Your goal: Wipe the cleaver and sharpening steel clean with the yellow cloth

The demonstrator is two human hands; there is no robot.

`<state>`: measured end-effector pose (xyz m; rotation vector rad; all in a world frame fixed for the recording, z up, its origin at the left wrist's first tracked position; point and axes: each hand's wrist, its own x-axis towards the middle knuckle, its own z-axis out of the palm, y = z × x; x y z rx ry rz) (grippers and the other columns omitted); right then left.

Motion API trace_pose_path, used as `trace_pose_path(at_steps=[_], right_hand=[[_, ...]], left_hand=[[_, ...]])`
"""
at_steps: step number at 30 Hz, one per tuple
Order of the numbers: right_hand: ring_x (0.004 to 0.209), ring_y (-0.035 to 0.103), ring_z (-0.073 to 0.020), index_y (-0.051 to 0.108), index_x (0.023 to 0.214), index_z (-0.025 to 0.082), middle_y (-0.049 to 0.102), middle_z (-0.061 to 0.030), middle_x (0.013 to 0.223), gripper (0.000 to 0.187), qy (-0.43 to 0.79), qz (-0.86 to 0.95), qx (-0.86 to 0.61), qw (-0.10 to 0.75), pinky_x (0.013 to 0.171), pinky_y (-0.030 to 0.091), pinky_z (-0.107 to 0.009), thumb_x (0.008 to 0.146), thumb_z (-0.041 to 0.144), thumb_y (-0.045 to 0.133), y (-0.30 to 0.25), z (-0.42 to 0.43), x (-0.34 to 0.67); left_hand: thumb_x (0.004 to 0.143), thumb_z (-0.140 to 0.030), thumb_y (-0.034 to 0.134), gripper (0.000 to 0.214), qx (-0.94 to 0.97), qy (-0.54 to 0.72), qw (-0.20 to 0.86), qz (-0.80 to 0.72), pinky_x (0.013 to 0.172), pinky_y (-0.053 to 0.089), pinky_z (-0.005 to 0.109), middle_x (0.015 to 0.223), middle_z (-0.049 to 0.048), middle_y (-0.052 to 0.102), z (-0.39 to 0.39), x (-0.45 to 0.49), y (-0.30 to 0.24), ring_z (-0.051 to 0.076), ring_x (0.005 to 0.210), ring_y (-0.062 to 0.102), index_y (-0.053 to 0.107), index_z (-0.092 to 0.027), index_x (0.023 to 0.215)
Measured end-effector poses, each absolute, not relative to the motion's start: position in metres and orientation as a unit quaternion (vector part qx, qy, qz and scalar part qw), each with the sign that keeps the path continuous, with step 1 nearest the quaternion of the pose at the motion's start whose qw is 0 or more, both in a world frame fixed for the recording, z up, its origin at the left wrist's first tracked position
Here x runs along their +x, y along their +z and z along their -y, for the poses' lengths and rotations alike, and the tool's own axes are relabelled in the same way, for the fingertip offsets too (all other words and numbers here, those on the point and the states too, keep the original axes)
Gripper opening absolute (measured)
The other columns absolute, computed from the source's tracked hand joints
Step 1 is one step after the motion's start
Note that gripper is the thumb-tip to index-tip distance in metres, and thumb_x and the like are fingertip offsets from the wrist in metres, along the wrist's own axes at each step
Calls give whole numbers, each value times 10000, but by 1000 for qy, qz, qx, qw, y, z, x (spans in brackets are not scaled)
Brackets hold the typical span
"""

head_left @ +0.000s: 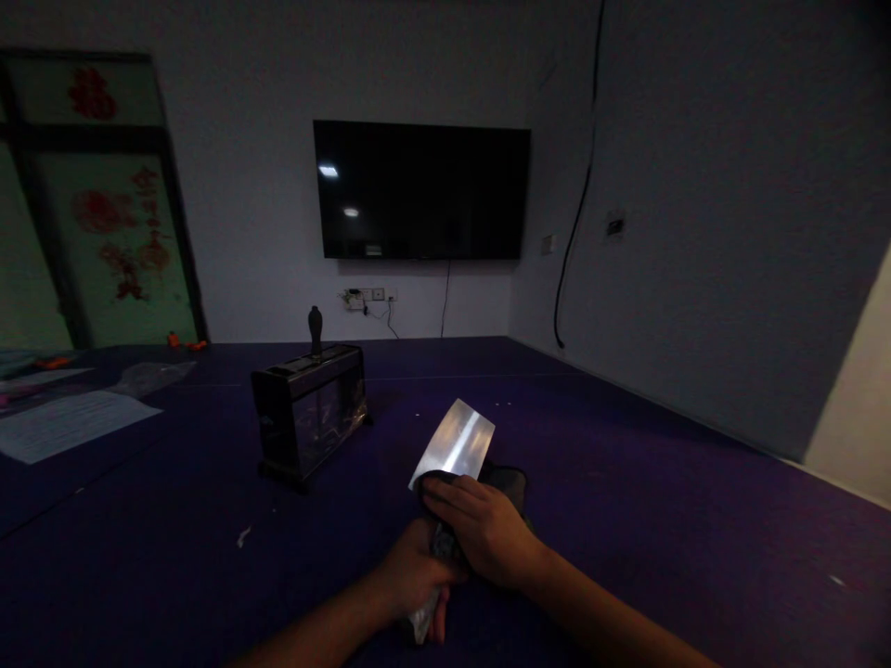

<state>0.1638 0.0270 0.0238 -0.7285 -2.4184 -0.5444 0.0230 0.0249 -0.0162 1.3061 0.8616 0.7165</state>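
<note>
A cleaver with a broad shiny blade (456, 441) points up and away from me. Its handle (422, 620) is wrapped by the closed fingers of my left hand (412, 571), and the handle's end shows below them. My right hand (491, 529) presses a dark cloth (511, 484) against the lower part of the blade, its fingers folded over the cloth. Part of the blade is hidden under the cloth and fingers. To the left stands a black knife block (313, 408) with clear sides; a single dark handle (316, 329) sticks up from its top.
The purple surface (557, 408) bears small white scraps. A printed sheet (76, 422) and a crumpled clear plastic bag (154, 376) lie at the left, with small orange items (174, 340) behind. A television (421, 190) hangs on the far wall; a black cable (581, 204) runs down the right wall.
</note>
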Motion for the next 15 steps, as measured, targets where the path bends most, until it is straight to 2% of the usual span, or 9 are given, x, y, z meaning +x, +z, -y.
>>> trace_pose_path(at_steps=[5, 9, 15], right_hand=[[953, 525, -205, 535, 1151, 113, 543, -82, 1202, 378, -197, 901, -272, 275, 808, 488, -333, 819, 95, 357, 24, -27, 164], [969, 518, -212, 520, 1169, 114, 538, -92, 1205, 376, -198, 904, -273, 263, 811, 483, -348, 821, 114, 376, 22, -28, 165], [963, 520, -202, 521, 1165, 127, 547, -108, 1185, 380, -199, 903, -274, 266, 778, 487, -339, 812, 108, 382, 19, -31, 165]], left_hand=[[583, -214, 588, 135, 563, 295, 678, -368, 307, 333, 196, 355, -39, 448, -26, 22, -18, 133, 290, 478, 474, -142, 598], [552, -222, 594, 153, 554, 323, 674, -366, 273, 326, 203, 347, -40, 443, -26, 22, -21, 146, 270, 467, 475, -141, 600], [538, -256, 605, 179, 558, 326, 675, -355, 250, 320, 202, 323, -14, 443, -28, 22, -18, 160, 264, 474, 481, -127, 529]])
